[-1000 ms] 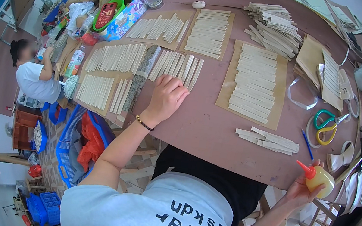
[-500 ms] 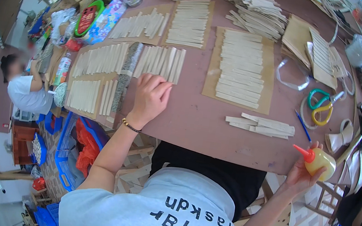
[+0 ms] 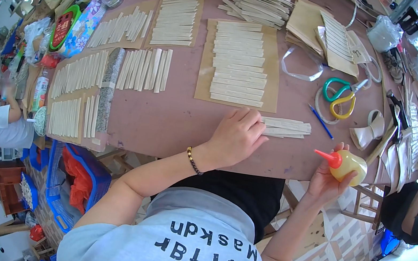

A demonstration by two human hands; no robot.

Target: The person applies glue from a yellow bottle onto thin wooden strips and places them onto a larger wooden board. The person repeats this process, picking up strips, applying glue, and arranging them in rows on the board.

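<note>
A small pile of pale flat strips (image 3: pixel 290 127) lies near the table's front edge. My left hand (image 3: pixel 237 137), fingers bent, is over the pile's left end; the fingertips are partly hidden, so I cannot make out what they grip. In my right hand (image 3: pixel 328 183) is a rounded squeeze bottle (image 3: pixel 352 168) of yellowish liquid, its red nozzle tilted up and left. Beyond the pile, a brown sheet (image 3: pixel 271 94) carries a column of strips (image 3: pixel 238 62). To the left stands a row of upright strips (image 3: pixel 145 68), beside a speckled grey bar (image 3: pixel 111 73).
Green- and yellow-handled scissors (image 3: pixel 341 93) and a blue pen (image 3: pixel 321 121) lie at the right. A heap of strips (image 3: pixel 255 0) and brown sheets (image 3: pixel 306 23) are at the back. Two people are at the left, another at the right. Blue baskets (image 3: pixel 61 195) stand below the table's left side.
My left hand has moved right, from the upright strip row to the small pile. My right hand still holds the bottle. The whole view has shifted, so the table's things appear farther left.
</note>
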